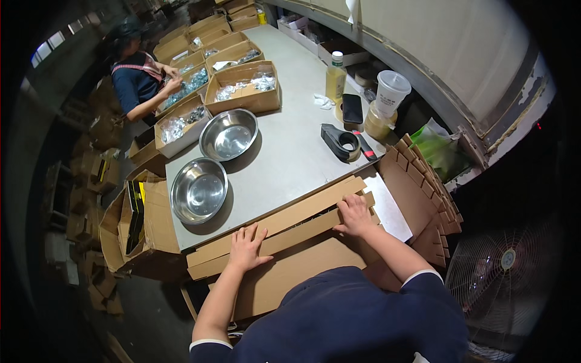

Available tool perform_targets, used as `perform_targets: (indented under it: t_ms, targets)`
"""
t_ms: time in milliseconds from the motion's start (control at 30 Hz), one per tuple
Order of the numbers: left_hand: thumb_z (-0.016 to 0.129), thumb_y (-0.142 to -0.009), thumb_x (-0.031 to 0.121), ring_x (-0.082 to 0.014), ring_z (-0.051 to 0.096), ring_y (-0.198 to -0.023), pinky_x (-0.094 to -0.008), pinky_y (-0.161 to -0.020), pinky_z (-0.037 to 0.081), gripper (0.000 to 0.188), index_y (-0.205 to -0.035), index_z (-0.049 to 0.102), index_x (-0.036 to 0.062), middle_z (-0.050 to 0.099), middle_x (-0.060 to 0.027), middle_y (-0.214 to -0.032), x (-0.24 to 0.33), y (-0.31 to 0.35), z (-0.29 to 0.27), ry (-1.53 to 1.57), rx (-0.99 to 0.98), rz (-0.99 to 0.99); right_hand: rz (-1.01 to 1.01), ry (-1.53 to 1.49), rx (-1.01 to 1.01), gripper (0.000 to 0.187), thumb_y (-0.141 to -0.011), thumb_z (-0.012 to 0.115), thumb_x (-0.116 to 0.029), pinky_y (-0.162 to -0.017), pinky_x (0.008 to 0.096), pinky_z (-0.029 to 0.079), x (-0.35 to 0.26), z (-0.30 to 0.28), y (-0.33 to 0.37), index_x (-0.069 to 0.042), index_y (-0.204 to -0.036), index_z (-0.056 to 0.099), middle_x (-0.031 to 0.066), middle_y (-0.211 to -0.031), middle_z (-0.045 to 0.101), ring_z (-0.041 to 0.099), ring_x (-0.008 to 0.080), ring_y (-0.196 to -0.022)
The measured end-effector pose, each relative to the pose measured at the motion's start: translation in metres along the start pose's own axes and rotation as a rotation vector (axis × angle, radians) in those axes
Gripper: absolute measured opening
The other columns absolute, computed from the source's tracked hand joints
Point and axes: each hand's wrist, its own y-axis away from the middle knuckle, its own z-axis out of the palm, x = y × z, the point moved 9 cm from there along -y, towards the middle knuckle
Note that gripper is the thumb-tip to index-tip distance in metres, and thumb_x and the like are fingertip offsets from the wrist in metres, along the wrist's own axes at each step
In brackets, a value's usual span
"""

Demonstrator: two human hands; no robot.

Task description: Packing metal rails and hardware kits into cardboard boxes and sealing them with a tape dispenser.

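Observation:
A long, narrow cardboard box [284, 239] lies along the table's near edge, its two long flaps parted by a dark slit toward the right. My left hand [245, 248] rests on the box's left part, open with fingers spread and thumb apart. On the right end, my right hand [356, 216] lies over the near flap, its fingers slightly bent and the thumb out to the side. Neither hand shows a loose object in it. What the box contains is mostly hidden. A larger flat cardboard piece [296, 275] sits below the box, close to my body.
Two steel bowls [200, 190] stand at the table's left; a tape dispenser [340, 143], phone [352, 109], bottle [335, 77] and lidded cup [392, 92] are at right. Cartons [243, 88] of bagged parts line the far left, beside a co-worker [142, 75]. A fan [507, 260] stands right.

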Motion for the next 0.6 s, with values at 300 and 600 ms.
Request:
perform_targets:
  t_ms: [300, 600]
  targets:
    - [0.062, -0.076, 0.066, -0.0439, 0.024, -0.134, -0.0653, -0.109, 0.017, 0.080, -0.146, 0.041, 0.0322, 0.022, -0.0158, -0.154, -0.003, 0.005, 0.029, -0.022, -0.196, -0.065, -0.263, 0.111, -0.459, 0.117, -0.060, 0.081, -0.055, -0.114, 0.0613, 0.016, -0.054, 0.027, -0.041, -0.024, -0.154, 0.019, 0.0202, -0.147, 0.035, 0.030, 0.0371, -0.139]
    - [0.052, -0.087, 0.064, -0.0465, 0.027, -0.137, -0.0706, -0.106, 0.021, 0.067, -0.146, 0.038, 0.0361, 0.019, -0.0078, -0.160, 0.060, -0.064, 0.032, 0.047, -0.187, 0.047, -0.313, 0.102, -0.454, 0.119, -0.059, 0.074, -0.070, -0.110, 0.0619, 0.019, -0.047, 0.037, -0.060, -0.026, -0.154, 0.018, 0.0190, -0.142, 0.039, 0.034, 0.0362, -0.135]
